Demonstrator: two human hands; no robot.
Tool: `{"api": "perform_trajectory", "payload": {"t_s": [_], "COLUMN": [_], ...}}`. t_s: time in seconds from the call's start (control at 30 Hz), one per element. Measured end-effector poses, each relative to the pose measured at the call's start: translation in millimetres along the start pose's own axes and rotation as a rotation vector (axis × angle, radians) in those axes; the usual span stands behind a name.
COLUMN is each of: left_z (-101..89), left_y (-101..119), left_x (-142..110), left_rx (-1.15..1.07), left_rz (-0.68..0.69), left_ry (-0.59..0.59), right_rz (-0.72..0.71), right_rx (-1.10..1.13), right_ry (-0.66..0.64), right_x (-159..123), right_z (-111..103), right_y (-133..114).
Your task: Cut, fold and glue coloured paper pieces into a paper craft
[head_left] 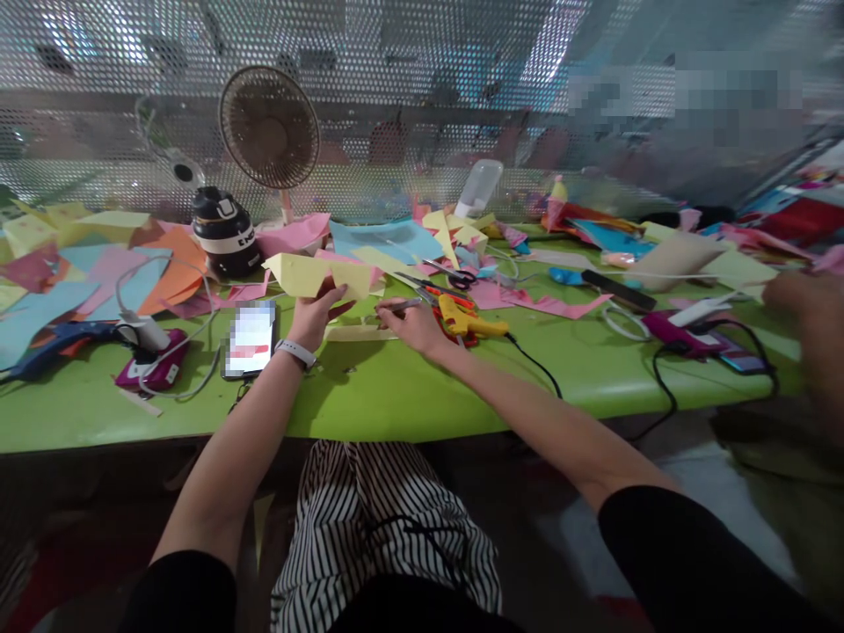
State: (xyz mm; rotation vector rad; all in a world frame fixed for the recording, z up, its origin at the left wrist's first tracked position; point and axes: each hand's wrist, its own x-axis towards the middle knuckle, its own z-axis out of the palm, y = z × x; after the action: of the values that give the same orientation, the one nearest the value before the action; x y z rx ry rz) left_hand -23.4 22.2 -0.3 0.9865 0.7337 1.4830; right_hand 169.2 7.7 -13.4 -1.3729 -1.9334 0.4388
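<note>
In the head view my left hand (315, 315) is closed on a folded sheet of yellow paper (296, 274), held up off the table. My right hand (415, 323) pinches a thin dark pen (403, 305), its tip pointing left. Below and between the hands lies a narrow yellow paper strip (360, 334). Just right of my right hand is a yellow glue gun (468, 318) with a black cord. Scissors (422, 283) with orange-red handles lie behind it, and a second pair with dark handles (462, 279) is farther back.
A phone (251, 341) and a purple power strip (158, 360) lie left, near a blue glue gun (62, 341). A black bottle (224, 237) and a fan (269, 127) stand behind. Coloured paper covers the back. Another person's hand (808, 299) is right, beside another power strip (682, 334).
</note>
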Motion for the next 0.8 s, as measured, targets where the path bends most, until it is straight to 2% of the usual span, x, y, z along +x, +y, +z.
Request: {"api": "perform_trajectory", "payload": {"t_s": [0.27,0.53,0.8], "left_z": [3.6,2.6,2.4], "left_y": [2.4,1.0,3.1], "left_x": [-2.1,-2.2,-1.8], "left_rx": [0.000,0.006,0.000], "left_rz": [-0.021,-0.023,-0.013], "left_ry": [0.004,-0.006,0.005], "right_rz": [-0.040,-0.060,0.020], "right_rx": [-0.114,-0.041,0.146], "right_ry": [-0.024,0.016,0.056], "right_x": [-8.5,-11.2,-2.3], "right_z": [0.3,4.6,10.2], "right_y": [-9.4,-3.0,7.4]}}
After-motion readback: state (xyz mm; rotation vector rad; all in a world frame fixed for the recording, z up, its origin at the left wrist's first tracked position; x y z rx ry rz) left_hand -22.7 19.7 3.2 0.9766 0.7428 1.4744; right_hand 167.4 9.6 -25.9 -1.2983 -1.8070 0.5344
